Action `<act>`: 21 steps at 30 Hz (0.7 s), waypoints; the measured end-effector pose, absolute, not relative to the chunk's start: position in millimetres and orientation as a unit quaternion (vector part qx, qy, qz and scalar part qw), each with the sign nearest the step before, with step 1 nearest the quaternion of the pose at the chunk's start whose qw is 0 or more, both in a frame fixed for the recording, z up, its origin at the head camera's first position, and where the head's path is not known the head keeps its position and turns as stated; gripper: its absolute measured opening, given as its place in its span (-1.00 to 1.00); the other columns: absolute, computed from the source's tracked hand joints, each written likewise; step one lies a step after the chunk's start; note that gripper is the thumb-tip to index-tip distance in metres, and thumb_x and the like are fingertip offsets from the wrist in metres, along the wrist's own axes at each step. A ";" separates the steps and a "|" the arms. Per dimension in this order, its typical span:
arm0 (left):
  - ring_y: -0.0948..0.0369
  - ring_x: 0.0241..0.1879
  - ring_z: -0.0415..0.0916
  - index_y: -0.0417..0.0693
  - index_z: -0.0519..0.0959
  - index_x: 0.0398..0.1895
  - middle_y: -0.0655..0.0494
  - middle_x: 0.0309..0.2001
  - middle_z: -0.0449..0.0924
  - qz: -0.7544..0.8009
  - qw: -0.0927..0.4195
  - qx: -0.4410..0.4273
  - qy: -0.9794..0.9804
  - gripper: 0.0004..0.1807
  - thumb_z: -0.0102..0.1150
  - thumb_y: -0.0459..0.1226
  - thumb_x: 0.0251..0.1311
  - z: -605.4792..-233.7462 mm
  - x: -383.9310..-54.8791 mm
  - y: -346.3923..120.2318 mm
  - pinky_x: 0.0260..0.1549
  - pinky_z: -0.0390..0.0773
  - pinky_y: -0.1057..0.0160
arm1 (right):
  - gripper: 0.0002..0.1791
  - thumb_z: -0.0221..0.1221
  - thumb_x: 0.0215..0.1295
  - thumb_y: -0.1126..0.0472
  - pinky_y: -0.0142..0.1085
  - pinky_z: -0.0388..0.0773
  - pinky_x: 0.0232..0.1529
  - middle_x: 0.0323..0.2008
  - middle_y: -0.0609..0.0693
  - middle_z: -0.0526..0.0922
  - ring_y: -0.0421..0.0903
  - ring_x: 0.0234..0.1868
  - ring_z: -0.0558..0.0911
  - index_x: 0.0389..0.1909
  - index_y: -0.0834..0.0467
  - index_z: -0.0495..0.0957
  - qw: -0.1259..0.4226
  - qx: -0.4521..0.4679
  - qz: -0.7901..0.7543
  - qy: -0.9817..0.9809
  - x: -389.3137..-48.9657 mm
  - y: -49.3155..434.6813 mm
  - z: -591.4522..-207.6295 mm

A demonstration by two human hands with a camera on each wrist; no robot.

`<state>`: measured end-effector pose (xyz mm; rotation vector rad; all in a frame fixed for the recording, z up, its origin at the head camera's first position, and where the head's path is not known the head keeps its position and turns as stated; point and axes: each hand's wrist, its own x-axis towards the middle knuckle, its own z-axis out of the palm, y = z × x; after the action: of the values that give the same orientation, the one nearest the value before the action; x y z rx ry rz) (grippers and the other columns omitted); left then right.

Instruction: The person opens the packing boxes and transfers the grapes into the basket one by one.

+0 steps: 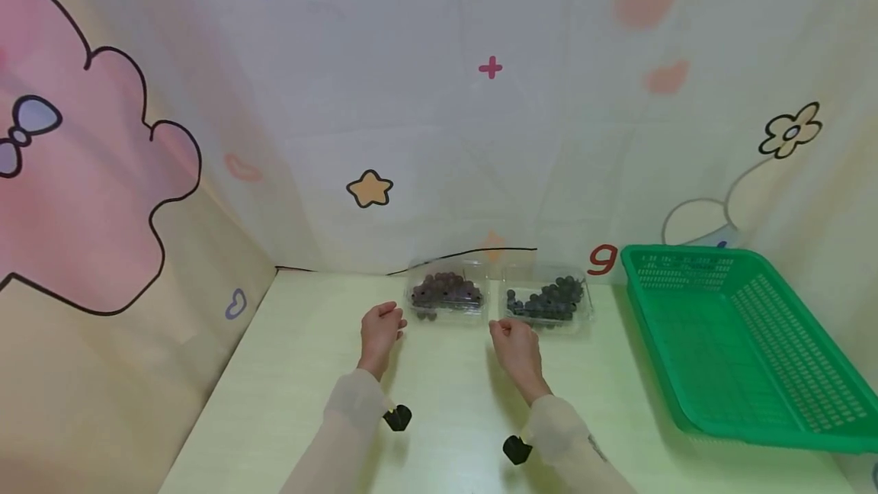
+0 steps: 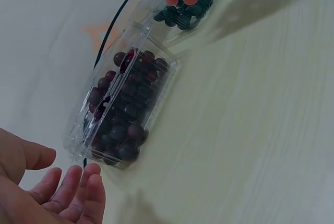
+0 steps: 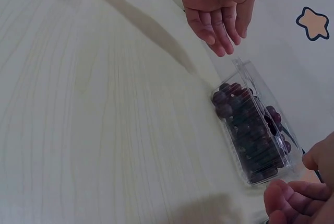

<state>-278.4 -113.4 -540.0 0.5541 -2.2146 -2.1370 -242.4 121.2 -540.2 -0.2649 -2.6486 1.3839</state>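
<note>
Two clear plastic clamshell boxes of dark grapes stand side by side at the back of the table. The left box (image 1: 447, 292) holds reddish-purple grapes (image 2: 122, 112); darker, bluish ones fill the right box (image 1: 546, 298). My left hand (image 1: 380, 338) hovers just off the left box's left end, fingers loosely bent around nothing. In the left wrist view its fingertips (image 2: 94, 182) come close to the box's lower corner. My right hand (image 1: 517, 353), fingers relaxed and curled, is in front of the gap between the boxes. It holds nothing, its fingertips near the left box's right end in the right wrist view.
A large green plastic basket (image 1: 658, 372) with perforated sides stands on the right of the pale wooden table (image 1: 439, 410). Behind the boxes hangs a printed curtain (image 1: 411, 97), which also runs along the left side. A small black device hangs at each wrist.
</note>
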 end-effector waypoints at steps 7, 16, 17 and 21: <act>-0.10 0.03 0.65 -0.35 0.45 0.34 -0.29 0.18 0.57 -0.680 -0.003 0.200 -0.705 -0.57 0.07 -0.29 0.54 -539.7 -286.5 -112.1 -0.13 0.68 0.20 | -0.62 0.10 0.53 0.06 -0.26 0.44 -0.48 -0.41 0.02 0.77 -0.07 -0.43 0.64 -0.17 0.29 0.74 0.041 -0.125 0.481 -0.867 -252.9 109.6 -547.0; -0.11 0.05 0.64 -0.39 0.38 0.39 -0.31 0.23 0.53 -0.691 -0.024 0.183 -0.699 -0.53 0.04 -0.27 0.56 -541.7 -297.1 -111.5 -0.03 0.68 0.13 | -0.56 0.07 0.57 0.05 -0.22 0.50 -0.34 -0.52 0.01 0.72 -0.16 -0.58 0.61 -0.27 0.33 0.72 0.047 -0.169 0.518 -0.837 -260.7 94.6 -549.8; -0.11 0.06 0.63 -0.39 0.37 0.40 -0.31 0.24 0.52 -0.692 -0.030 0.180 -0.698 -0.52 0.03 -0.27 0.56 -542.0 -297.7 -111.3 -0.02 0.68 0.12 | -0.55 0.06 0.58 0.05 -0.23 0.50 -0.32 -0.52 0.02 0.72 -0.17 -0.59 0.61 -0.25 0.34 0.72 0.045 -0.172 0.528 -0.831 -261.4 93.7 -549.8; -0.10 0.06 0.64 -0.39 0.35 0.43 -0.31 0.26 0.51 -0.694 -0.041 0.177 -0.697 -0.51 0.00 -0.27 0.59 -542.1 -300.5 -110.4 -0.02 0.68 0.12 | -0.53 0.02 0.61 0.05 -0.32 0.49 -0.34 -0.50 0.05 0.72 -0.19 -0.61 0.62 -0.10 0.41 0.67 0.031 -0.189 0.583 -0.789 -264.6 91.0 -548.4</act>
<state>-300.5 -110.4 -542.1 0.5711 -2.2498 -2.2383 -264.6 91.0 -548.4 -0.5834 -2.4328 1.7966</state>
